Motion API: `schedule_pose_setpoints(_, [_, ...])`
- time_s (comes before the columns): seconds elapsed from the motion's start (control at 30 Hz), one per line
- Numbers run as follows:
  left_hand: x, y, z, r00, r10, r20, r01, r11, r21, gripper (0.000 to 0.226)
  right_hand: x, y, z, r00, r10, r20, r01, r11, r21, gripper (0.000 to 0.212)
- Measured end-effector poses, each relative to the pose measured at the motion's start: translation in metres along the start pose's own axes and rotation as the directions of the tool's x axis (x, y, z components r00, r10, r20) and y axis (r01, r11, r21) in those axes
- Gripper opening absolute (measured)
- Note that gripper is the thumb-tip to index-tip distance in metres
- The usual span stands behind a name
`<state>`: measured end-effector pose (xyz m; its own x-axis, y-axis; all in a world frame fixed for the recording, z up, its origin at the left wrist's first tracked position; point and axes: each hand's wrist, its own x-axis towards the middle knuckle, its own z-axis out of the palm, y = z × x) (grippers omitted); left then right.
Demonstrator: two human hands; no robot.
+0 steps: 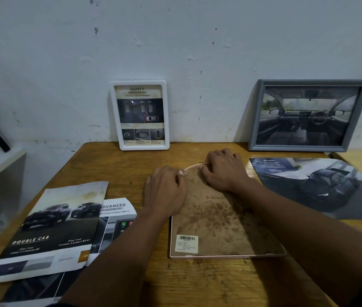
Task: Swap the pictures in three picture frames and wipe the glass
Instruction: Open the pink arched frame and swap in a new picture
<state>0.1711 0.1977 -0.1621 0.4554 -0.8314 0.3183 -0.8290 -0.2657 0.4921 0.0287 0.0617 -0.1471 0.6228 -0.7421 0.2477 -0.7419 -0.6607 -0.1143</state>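
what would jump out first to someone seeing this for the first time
The left hand and right hand stand out first, fingers curled at the far edge of a face-down frame with a stained brown back, in the middle of the wooden table. Behind it a white frame and a grey frame lean on the wall. A DOUBLE CAB print lies to its left, a dark car print to its right.

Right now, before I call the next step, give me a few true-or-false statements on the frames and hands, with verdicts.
1. The pink frame lies face down, backing up. True.
2. The white frame lies flat. False: it leans upright against the wall.
3. The left hand and right hand are both on the pink frame's far end. True.
4. The grey frame is empty. False: it holds a car-interior picture.
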Motion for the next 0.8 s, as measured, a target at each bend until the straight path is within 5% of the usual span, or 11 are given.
schedule_pose_setpoints(0.3, [-0.001, 0.001, -0.001, 1.000, 0.005, 0.007, -0.005, 0.999, -0.044, 0.042, 0.008, 0.000, 0.001, 0.995, 0.087, 0.039, -0.088, 0.996, 0.028, 0.053])
schedule_pose_setpoints(0.53, [0.000, -0.003, -0.006, 0.997, -0.052, 0.060, 0.064, 0.973, -0.220, 0.041, 0.008, -0.011, -0.012, 0.989, 0.073, -0.130, -0.065, 0.996, 0.067, 0.049])
schedule_pose_setpoints(0.67, [-0.001, -0.007, -0.006, 0.998, -0.056, 0.040, 0.066, 0.937, -0.342, 0.059, 0.009, -0.012, -0.019, 0.975, 0.110, -0.195, -0.090, 0.990, 0.106, 0.045])
schedule_pose_setpoints(0.8, [0.001, -0.011, -0.006, 0.991, -0.101, 0.092, 0.126, 0.940, -0.317, 0.062, 0.008, -0.013, -0.020, 0.969, 0.111, -0.222, -0.106, 0.994, 0.035, 0.048])
